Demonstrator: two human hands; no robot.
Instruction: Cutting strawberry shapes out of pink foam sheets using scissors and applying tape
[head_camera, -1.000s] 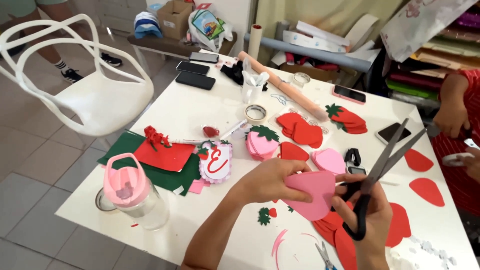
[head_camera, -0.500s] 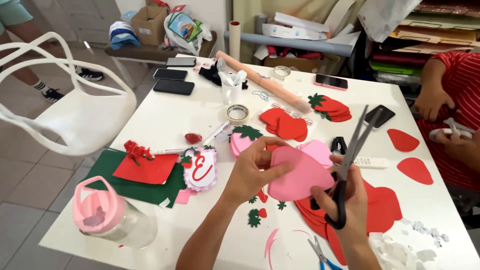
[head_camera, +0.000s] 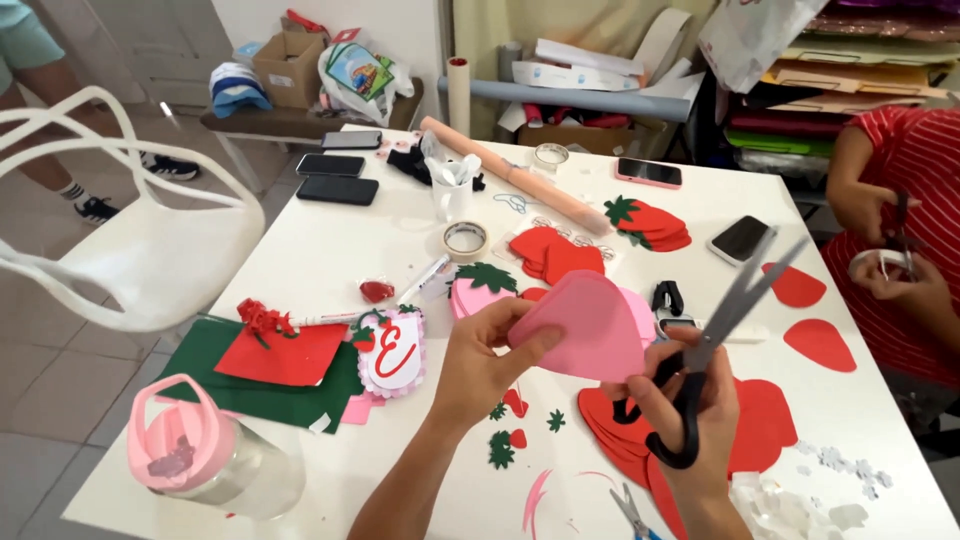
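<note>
Centrally, low in the frame: a pink strawberry-shaped foam cutout (head_camera: 590, 325) is held up above the white table (head_camera: 340, 240), pinched at its left edge by the left hand (head_camera: 480, 360), thumb on the near face. Right hand (head_camera: 690, 400) is clenched through the black loops of grey-bladed scissors (head_camera: 725, 330), blades parted and pointing to the upper right, just beside the cutout's right edge.

Directly below the hands: a stack of red foam strawberry shapes (head_camera: 760, 430) and small green leaf scraps (head_camera: 505, 445). Left of the left hand: a white tag with a red letter (head_camera: 392, 350), then red and green foam sheets (head_camera: 285, 370) and a clear jar with a pink lid (head_camera: 195, 455) at lower left. Behind the cutout: a roll of tape (head_camera: 466, 240), a white mug (head_camera: 452, 195), a long pink paper roll (head_camera: 515, 175). Two dark phones (head_camera: 338, 178) lie at upper left.

At the right edge, another person in a red striped shirt (head_camera: 910, 190) handles scissors of their own. A white chair (head_camera: 130, 250) stands to the left of the table.
</note>
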